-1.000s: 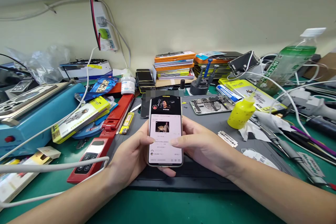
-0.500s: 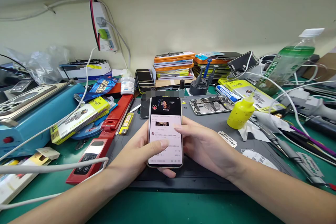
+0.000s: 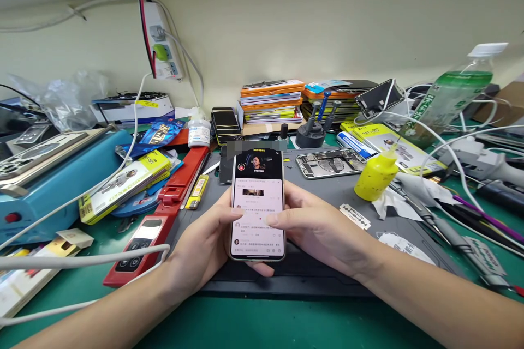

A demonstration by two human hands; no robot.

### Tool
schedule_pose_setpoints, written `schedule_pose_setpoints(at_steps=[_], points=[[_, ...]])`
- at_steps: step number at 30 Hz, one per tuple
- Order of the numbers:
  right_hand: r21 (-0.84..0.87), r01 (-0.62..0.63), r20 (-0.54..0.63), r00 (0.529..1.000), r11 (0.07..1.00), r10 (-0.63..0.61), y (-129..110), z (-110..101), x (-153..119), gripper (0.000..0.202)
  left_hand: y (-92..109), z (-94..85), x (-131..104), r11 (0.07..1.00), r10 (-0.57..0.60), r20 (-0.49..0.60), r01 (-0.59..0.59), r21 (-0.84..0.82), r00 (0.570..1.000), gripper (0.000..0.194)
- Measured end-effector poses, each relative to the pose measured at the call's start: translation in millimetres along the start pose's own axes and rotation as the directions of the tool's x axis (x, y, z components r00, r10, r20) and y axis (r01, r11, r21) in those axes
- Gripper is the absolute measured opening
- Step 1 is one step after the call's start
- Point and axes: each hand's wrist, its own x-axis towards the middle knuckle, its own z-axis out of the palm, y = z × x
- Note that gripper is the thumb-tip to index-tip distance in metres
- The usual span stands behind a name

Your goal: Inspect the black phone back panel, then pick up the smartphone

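Note:
A lit smartphone (image 3: 257, 202) is held upright in both hands at the centre, above a dark grey mat (image 3: 319, 202). Its screen shows a small video at the top and lines of text below. My left hand (image 3: 208, 234) grips the phone's left side, thumb at the left edge of the screen. From the right, my right hand (image 3: 315, 223) wraps round the other side, its thumb over the right part of the screen. Some fingers of both hands are hidden behind the phone; a fingertip shows under its bottom edge.
An opened phone (image 3: 329, 163) lies behind my right hand, near a yellow bottle (image 3: 375, 177) and a tilted green drink bottle (image 3: 454, 98). Left are a red tool (image 3: 143, 245) and a blue machine (image 3: 69, 185). White cables cross both sides.
My left thumb has drawn back to the screen's left edge. My right thumb has moved down a little over the screen. The text on the screen has shifted.

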Motion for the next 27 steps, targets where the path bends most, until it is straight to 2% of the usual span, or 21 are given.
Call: schedule_pose_setpoints(at_steps=[8, 14, 21, 27], points=[[0.020, -0.020, -0.070, 0.997, 1.000, 0.021, -1.4, 0.0, -2.4, 0.033, 2.2, 3.7, -0.1, 0.999, 0.006, -0.015, -0.006, -0.031, 1.000, 0.051], [0.011, 0.011, 0.015, 1.000, 1.000, -0.011, -1.0, 0.0, -1.4, 0.046, 1.3, 1.9, 0.7, 0.999, 0.011, -0.013, -0.012, -0.030, 1.000, 0.057], [0.030, 0.000, -0.038, 0.999, 1.000, 0.001, -0.9, -0.1, -0.8, 0.037, 2.2, 3.0, -0.6, 0.999, 0.022, -0.015, -0.023, -0.033, 1.000, 0.056], [-0.057, 0.035, 0.046, 0.998, 0.998, -0.032, 0.8, -2.6, -1.5, 0.049, 2.4, 2.9, 0.0, 0.999, 0.009, -0.006, -0.009, -0.037, 1.000, 0.060]])
